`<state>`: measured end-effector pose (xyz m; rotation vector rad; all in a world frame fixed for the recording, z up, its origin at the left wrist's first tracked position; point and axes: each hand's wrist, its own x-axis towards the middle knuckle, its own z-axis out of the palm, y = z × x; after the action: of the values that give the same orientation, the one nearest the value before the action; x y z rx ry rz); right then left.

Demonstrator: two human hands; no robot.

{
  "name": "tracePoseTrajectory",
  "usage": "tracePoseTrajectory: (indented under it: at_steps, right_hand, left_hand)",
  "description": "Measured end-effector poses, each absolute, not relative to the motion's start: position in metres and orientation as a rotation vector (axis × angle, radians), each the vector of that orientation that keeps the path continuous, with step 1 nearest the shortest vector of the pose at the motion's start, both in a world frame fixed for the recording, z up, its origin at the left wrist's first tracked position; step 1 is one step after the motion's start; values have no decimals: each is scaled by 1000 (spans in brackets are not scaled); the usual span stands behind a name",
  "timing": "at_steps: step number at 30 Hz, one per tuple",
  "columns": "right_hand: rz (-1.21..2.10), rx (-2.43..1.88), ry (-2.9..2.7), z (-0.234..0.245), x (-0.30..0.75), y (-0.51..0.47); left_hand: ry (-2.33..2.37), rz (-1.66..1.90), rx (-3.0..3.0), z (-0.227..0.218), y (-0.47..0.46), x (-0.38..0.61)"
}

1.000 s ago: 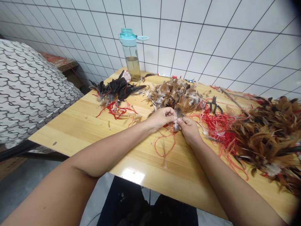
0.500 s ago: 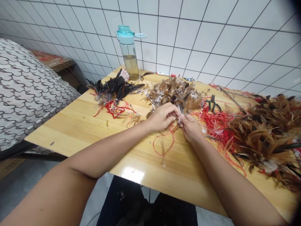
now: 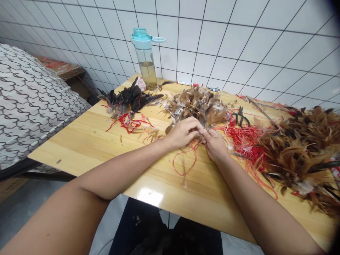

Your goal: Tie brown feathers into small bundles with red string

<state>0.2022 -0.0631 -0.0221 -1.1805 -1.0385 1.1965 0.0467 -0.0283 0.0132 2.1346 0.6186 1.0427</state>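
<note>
My left hand [image 3: 185,131] and my right hand [image 3: 215,142] meet fingertip to fingertip over the middle of the table. Both are closed in a pinch at the same spot, on what looks like the base of a small feather bunch, mostly hidden by the fingers. From beneath them a red string [image 3: 196,157] trails toward me and makes a loose loop on the wood. Just beyond my fingers lies a heap of brown and white feathers [image 3: 195,101].
A water bottle [image 3: 146,63] stands at the back. Black feathers [image 3: 130,97] lie left. Green-handled pliers [image 3: 241,117], a tangle of red string [image 3: 245,141] and a large brown feather pile [image 3: 302,148] are on the right. Markers [image 3: 187,84] lie along the tiled wall.
My fingertips have shifted slightly and come closer together at the pinched spot. The string loop and the feather piles have stayed put.
</note>
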Motion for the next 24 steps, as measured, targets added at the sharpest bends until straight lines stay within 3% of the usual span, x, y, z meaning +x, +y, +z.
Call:
tracePoseTrajectory:
  at_steps: [7,24]
  right_hand:
    - [1149,-1201,-1041,-22,201,-64]
    - [1082,-1300,-1255,-22,198,-68]
  left_hand:
    - [760,1033,1205,10,-27,57]
    - [778,977,1269,10,-26,53]
